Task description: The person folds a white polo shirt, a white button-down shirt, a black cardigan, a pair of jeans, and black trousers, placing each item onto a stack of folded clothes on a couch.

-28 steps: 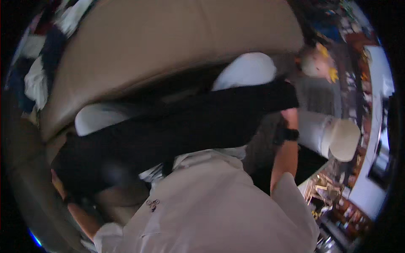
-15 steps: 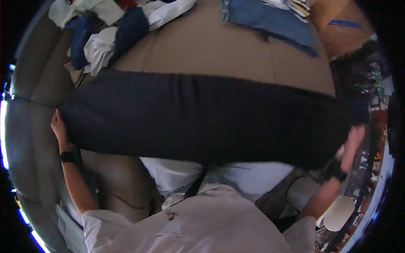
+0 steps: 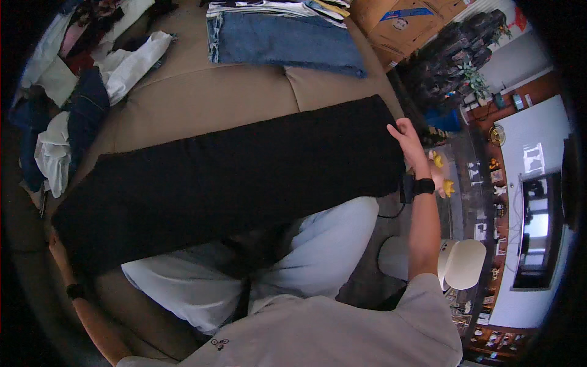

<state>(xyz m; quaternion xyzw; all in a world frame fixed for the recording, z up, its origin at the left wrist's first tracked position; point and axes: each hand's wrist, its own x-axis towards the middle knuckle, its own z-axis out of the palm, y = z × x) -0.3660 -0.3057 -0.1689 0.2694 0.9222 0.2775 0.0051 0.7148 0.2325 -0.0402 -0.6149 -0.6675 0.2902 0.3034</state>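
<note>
A pair of black trousers (image 3: 238, 177), folded lengthwise into a long strip, stretches across my lap and the sofa seat. Its left end is wider and slopes down toward me. My left hand (image 3: 59, 251) is closed on the edge of that end, its fingers partly hidden by the cloth. At the narrower right end, my right hand (image 3: 409, 139) has thumb and fingers at the cloth's edge and appears to pinch it. The strip lies fairly flat between the hands, above my light-coloured trouser legs (image 3: 330, 244).
Loose clothes (image 3: 85, 92) are heaped at the far left of the brown sofa (image 3: 238, 95). Folded jeans (image 3: 275, 43) lie at the back beside other folded garments. A cardboard box (image 3: 403, 37) stands at the far right. A white-lidded bin (image 3: 465, 263) is near my right elbow.
My view has turned to the right, bringing the television and shelf into sight. The black trousers now slant, right end farther away, and look narrower and smoother. Both hands remain at the ends.
</note>
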